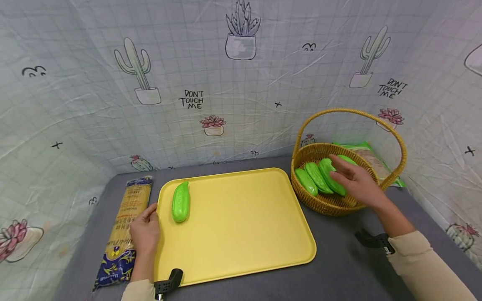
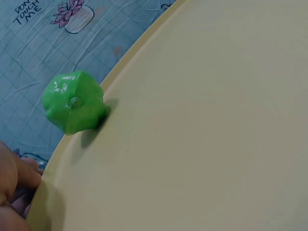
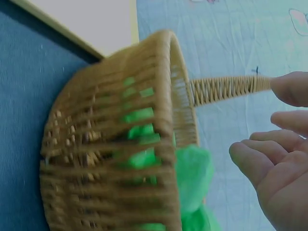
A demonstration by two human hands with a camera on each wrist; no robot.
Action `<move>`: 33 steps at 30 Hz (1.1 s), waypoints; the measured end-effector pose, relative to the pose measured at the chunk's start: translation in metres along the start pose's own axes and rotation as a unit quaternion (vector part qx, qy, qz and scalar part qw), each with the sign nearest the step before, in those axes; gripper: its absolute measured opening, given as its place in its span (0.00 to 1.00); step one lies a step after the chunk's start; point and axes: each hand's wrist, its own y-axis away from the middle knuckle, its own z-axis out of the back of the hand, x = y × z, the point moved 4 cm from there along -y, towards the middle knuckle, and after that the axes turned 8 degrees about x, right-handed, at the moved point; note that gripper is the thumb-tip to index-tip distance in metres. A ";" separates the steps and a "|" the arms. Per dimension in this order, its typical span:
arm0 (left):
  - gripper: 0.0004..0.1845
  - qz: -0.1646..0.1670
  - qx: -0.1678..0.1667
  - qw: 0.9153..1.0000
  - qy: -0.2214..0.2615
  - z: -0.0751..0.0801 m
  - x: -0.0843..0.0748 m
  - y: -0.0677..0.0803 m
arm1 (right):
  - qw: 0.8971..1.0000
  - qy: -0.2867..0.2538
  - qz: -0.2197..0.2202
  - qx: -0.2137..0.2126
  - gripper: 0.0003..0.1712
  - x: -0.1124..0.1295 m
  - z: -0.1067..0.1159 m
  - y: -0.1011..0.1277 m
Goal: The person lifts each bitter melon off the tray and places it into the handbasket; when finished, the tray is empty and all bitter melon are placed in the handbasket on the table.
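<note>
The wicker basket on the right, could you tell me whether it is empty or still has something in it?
Not empty. The wicker basket holds several green toy gourds, with the right hand open just above them.

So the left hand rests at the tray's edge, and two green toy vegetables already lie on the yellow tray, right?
Not quite: only one green toy vegetable lies on the yellow tray, as the head view shows. The others are in the wicker basket. The left hand does rest at the tray's edge.
</note>
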 end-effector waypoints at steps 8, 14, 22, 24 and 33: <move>0.20 0.000 -0.002 1.000 0.005 0.001 0.000 -0.001 | 0.997 -0.068 0.026 0.036 0.37 0.018 -0.024 -0.019; 0.20 0.002 -0.002 1.000 0.004 0.000 0.000 -0.001 | 0.994 -0.081 0.027 0.070 0.38 0.033 -0.048 -0.036; 0.20 0.009 -0.001 1.000 0.009 0.000 -0.001 -0.002 | 0.988 -0.110 0.055 0.088 0.38 0.051 -0.078 -0.054; 0.20 0.011 0.000 1.000 0.009 0.000 -0.001 -0.001 | 0.985 -0.128 0.062 0.094 0.38 0.055 -0.085 -0.057; 0.20 0.008 -0.005 1.000 0.005 0.000 0.000 -0.002 | 0.974 -0.184 0.059 0.116 0.40 0.074 -0.118 -0.073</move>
